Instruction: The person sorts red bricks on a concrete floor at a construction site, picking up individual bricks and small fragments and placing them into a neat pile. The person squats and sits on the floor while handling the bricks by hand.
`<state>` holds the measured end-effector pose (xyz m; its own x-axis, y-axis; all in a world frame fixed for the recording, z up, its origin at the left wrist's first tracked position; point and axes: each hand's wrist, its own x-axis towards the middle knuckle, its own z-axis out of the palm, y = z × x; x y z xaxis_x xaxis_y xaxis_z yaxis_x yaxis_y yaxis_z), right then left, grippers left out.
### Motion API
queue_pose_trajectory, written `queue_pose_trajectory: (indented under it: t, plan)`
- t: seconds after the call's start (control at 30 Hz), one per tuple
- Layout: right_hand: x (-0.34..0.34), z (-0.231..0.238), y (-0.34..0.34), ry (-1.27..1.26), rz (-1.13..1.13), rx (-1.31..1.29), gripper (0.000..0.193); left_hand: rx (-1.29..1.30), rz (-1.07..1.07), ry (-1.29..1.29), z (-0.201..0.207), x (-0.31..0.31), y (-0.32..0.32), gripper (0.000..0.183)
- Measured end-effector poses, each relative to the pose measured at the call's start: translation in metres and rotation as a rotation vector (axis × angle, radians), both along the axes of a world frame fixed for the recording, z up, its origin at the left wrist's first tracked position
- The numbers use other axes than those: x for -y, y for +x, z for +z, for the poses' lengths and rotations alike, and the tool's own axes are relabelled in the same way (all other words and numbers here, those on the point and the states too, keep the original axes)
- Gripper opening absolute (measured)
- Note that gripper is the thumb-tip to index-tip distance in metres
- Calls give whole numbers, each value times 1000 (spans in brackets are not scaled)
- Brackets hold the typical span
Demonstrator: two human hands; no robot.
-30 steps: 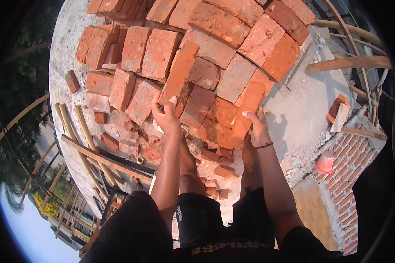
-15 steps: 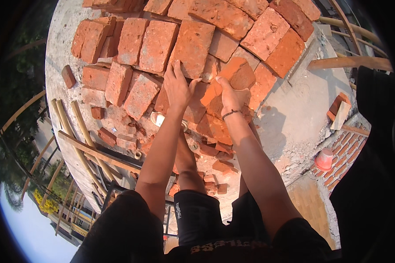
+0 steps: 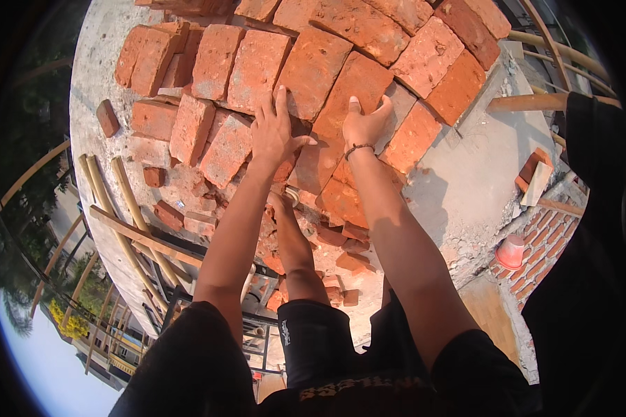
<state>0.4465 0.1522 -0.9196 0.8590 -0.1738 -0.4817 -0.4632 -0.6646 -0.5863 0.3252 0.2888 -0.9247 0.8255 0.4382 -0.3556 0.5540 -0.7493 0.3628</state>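
Observation:
An orange-red brick [image 3: 360, 78] lies flat in the upper layer of a brick stack, slanting beside another large brick [image 3: 316, 69]. Over the near end of the first one is my right hand [image 3: 366, 129], wearing a dark bracelet. Its thumb touches the top face and its fingers are spread apart by the right edge. My left hand [image 3: 271, 135] is open, its fingertips at the near left corner of the second brick and its thumb stretched to the right. Whether those fingertips press on the brick is hard to tell. Neither hand grips anything.
Loose bricks [image 3: 226, 149] lean at the stack's near left side, with broken pieces [image 3: 355, 261] below. Bamboo poles and a wooden plank [image 3: 146, 235] lie at left. A pink bucket [image 3: 511, 251] stands at right near a brick wall [image 3: 539, 243]. A concrete slab [image 3: 494, 149] borders the stack.
The brick that was tilted in my right hand now lies flat beside its neighbour. My right hand's fingers have come apart, and my left hand has shifted slightly left and down.

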Motion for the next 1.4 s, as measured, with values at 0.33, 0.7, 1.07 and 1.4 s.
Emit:
queue_pose_trajectory:
  t: [0.33,0.7,1.07,1.4]
  plan:
    - [-20,-2,11,10,-211,-251,61,60,33,124,-34,5,8,125]
    - [108,0,10,333,229,-448,63,17,137,45,1,11,10,113]
    - [189,58,-108,-37,1251,-654,35,256,1303,-422,8,108,-266,41]
    - [-161,39,-335,134,1781,-824,43,-164,1817,-140,-179,-57,-603,89]
